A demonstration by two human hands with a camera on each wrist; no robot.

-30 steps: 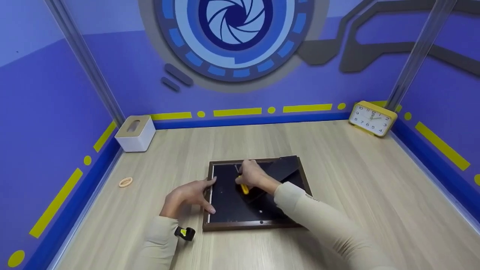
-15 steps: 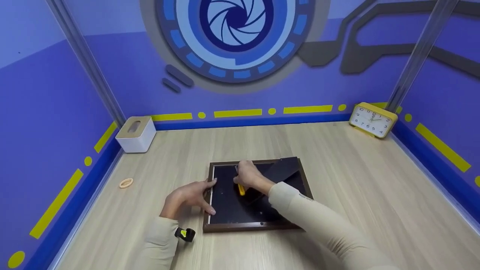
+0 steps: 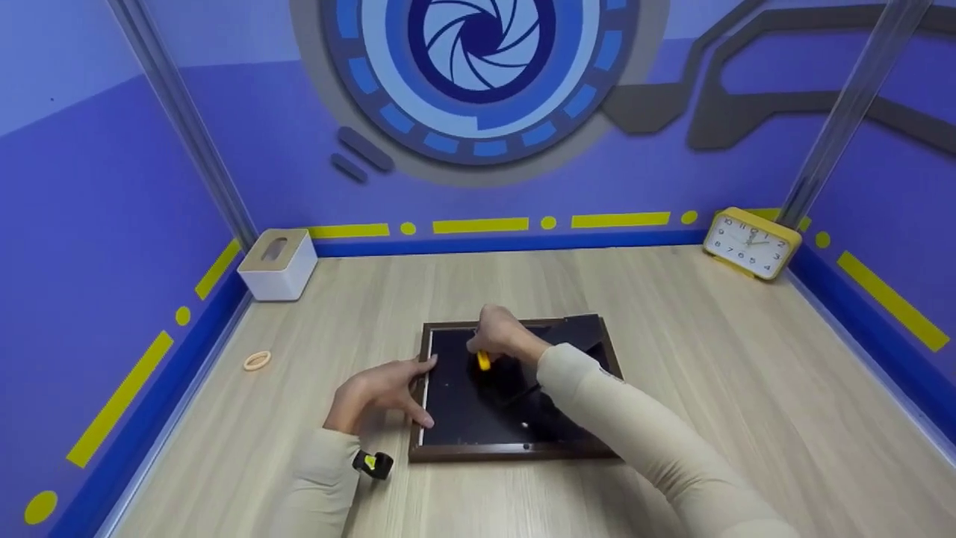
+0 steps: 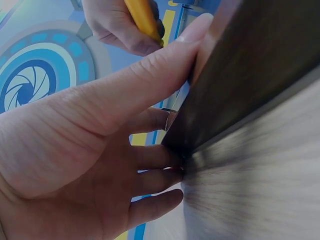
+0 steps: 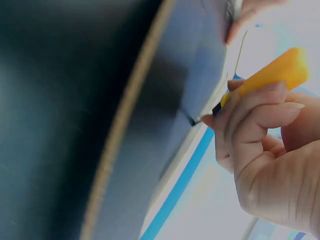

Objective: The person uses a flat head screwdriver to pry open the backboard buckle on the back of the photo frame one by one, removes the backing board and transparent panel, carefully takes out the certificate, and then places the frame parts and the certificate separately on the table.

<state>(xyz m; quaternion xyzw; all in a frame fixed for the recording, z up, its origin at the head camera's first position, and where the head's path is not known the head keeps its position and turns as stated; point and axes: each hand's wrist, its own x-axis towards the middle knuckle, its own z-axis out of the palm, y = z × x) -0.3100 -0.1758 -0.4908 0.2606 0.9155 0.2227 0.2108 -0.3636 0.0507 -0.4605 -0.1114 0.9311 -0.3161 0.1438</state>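
A brown picture frame (image 3: 515, 451) lies back up on the table, its black backboard (image 3: 459, 407) showing. A black stand flap (image 3: 584, 330) slants across its upper right part. My left hand (image 3: 385, 390) rests on the left edge, thumb and index fingertip over the rim. From the left wrist view, the other fingers touch the outer side, held fairly straight. My right hand (image 3: 499, 334) grips the yellow handle of a screwdriver (image 5: 277, 70) above the upper part of the backboard. Its metal shaft points toward a small metal tab (image 5: 192, 119) near the frame's far edge.
At the back left stands a white tissue box (image 3: 287, 276) with a wooden lid. A yellow alarm clock (image 3: 750, 245) sits in the back right corner. Left of the frame lies a small pale ring (image 3: 257, 361). Blue walls (image 3: 187, 164) enclose the table on several sides.
My right hand has shifted slightly toward the far edge, and the screwdriver's handle now shows shorter, its shaft hidden in the head view. The left hand stays on the frame.
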